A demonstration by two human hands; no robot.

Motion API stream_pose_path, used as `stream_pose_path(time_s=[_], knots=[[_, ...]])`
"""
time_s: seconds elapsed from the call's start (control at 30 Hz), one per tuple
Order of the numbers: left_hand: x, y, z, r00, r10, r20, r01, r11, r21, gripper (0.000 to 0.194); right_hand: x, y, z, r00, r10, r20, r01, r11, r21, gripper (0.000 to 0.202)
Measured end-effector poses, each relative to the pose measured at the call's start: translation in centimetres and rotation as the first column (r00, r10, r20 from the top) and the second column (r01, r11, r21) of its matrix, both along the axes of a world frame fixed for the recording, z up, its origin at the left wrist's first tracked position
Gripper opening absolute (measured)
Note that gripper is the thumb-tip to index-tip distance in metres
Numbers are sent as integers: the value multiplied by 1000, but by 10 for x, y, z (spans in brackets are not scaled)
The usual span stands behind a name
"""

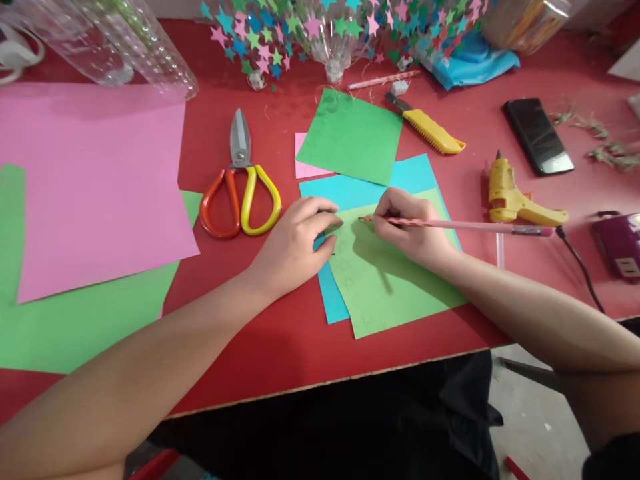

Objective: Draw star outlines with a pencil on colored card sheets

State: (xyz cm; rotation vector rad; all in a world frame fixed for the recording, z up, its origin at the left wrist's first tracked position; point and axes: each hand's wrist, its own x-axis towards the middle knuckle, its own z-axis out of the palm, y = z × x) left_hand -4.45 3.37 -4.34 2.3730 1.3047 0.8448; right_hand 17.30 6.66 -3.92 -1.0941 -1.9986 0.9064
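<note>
While a light green sheet of paper (400, 283) is steadied at its upper left edge by the left hand (305, 243), a slim pink pencil with a patterned front end (480, 227) is held over it by the right hand (413, 223). The right grip is pinched around the pencil near its point, which is set on the sheet's upper part; the left grip is loosely spread — fingers curved, thumb held apart. Faint pencil outlines can be seen down the left side of the light green sheet. It is laid on a bright blue sheet (320, 193), near the front edge of a red table (280, 347). Beyond, a dark green square of paper (353, 137) is overlapped onto the blue sheet, with a small pink piece of paper (307, 167) partly covered beneath it. To the left, scissors with one red and one yellow handle (240, 180) are placed beside a large pink sheet (100, 187). To the right are set a yellow utility knife (433, 130), a yellow glue gun (515, 200) and a black phone (540, 137) — all well within the table's edge.
</note>
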Motion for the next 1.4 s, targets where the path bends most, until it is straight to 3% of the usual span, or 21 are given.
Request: stream_pose_path(time_s=[0.27, 0.57, 1.4], knots=[[0, 0, 0, 1000, 1, -1, -1, 1000, 5, 17, -2, -2, 4, 1000, 12, 26, -12, 1000, -7, 19], [-1, 0, 0, 1000, 6, -4, -6, 1000, -13, 18, -2, 0, 2, 997, -25, -73, 18, 996, -92, 16], [0, 1, -1, 1000, -7, 4, 7, 1000, 0, 18, -1, -3, 4, 990, 137, 30, -138, 990, 11, 17]])
